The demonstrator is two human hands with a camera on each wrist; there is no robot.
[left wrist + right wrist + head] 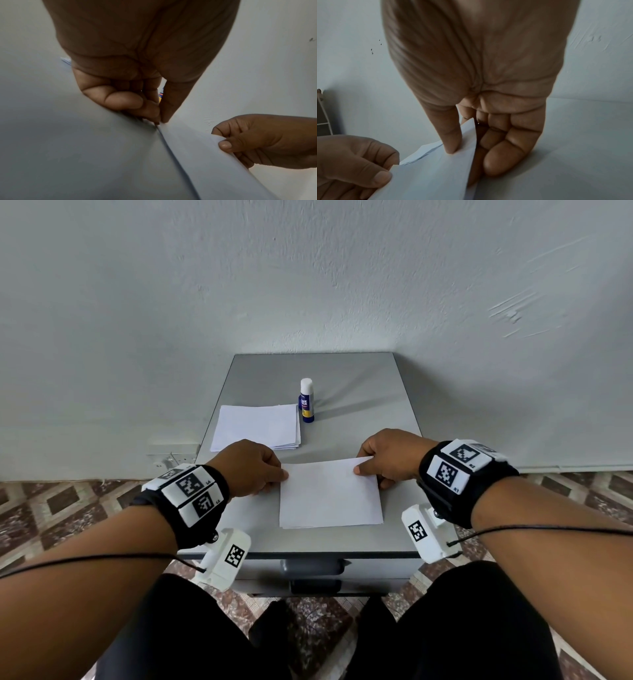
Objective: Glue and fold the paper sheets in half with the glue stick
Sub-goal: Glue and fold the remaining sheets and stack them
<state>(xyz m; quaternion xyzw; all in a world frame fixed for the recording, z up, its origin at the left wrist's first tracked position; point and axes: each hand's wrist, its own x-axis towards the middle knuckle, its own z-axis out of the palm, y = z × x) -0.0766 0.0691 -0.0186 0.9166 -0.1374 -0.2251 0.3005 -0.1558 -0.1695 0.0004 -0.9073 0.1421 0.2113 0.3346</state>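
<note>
A white paper sheet point(330, 494) lies folded over on the grey cabinet top point(359, 392), its top flap lifted at the far edge. My left hand point(253, 467) pinches the flap's far left corner between thumb and fingers point(159, 119). My right hand point(387, 457) pinches the far right corner, thumb on top point(450, 142), fingers underneath. A stack of white sheets point(257, 428) lies at the back left. The glue stick point(306, 400), white cap and blue label, stands upright beside the stack, capped.
The cabinet stands against a pale wall point(308, 268). A drawer handle point(311, 566) shows below the front edge. Patterned floor tiles point(51, 508) lie on both sides, and a wall socket point(171, 460) is low on the left.
</note>
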